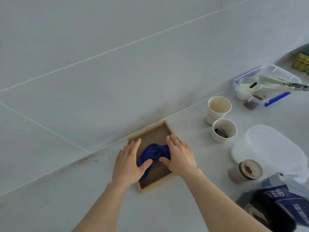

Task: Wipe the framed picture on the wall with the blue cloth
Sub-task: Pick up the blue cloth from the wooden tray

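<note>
- My left hand (127,164) lies flat, fingers spread, over the left rail of the shallow wooden square frame with the brown inner panel (151,156). Its thumb presses on the lower fold of the crumpled dark blue cloth (154,154).
- My right hand (179,155) lies flat too, fingers close together over the frame's right rail, with the thumb resting against the cloth's right side. Neither hand pinches the cloth; both press on it.
- The frame is not hanging. It lies face up on the pale grey counter (167,206), and its far corner just reaches the seam where the counter meets the tiled wall (100,64).
- The cloth is bunched in the middle of the panel, between my hands.
- To wipe well, I judge one hand should pin a rail while the other flattens the cloth and sweeps rail to rail, working into the corners.
- The frame looks light and could skid on the smooth counter, so I would keep my pressure downward.
- The frame is nearly square, so it has hardly any long axis. It sits turned like a diamond, with one corner towards the wall and the opposite corner towards me.
- The cloth's bundle runs from near-left to far-right across the panel.
- Two white paper cups (219,111) stand near on the right, so my strokes should stay short of them.
</note>
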The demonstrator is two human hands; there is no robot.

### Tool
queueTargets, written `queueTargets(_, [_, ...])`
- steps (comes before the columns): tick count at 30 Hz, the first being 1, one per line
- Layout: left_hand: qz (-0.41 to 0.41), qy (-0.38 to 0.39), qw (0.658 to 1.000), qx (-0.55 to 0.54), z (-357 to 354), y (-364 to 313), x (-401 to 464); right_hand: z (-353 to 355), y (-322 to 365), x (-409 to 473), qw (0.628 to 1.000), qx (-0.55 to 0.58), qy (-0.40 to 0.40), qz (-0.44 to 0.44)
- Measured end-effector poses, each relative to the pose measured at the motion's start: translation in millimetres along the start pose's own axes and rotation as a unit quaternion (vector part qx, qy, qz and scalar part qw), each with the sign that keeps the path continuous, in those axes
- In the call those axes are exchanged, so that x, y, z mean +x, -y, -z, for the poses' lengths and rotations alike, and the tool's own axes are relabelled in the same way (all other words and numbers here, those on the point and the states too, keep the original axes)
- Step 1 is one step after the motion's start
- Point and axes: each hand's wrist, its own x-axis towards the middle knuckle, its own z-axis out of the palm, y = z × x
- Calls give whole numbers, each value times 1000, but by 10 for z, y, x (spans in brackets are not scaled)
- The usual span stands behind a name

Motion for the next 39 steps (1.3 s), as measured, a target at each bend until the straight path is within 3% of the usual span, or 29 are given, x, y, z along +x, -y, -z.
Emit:
queueTargets(7, [64, 16, 998, 16, -279, 30, 66, -287, -109, 16, 999, -40, 24, -5])
queueTargets(19, [83, -57, 995, -2, -230, 85, 102, -315, -144, 160, 997, -44, -60, -16])
queueTargets(30, [55, -131, 989, -30, 436, 157, -1, 287, 202, 147, 991, 77, -100, -44])
queueTargets(39, [5, -206, 977, -57, 1163, 275, -342, 959, 786, -143, 980, 84, -180, -24])
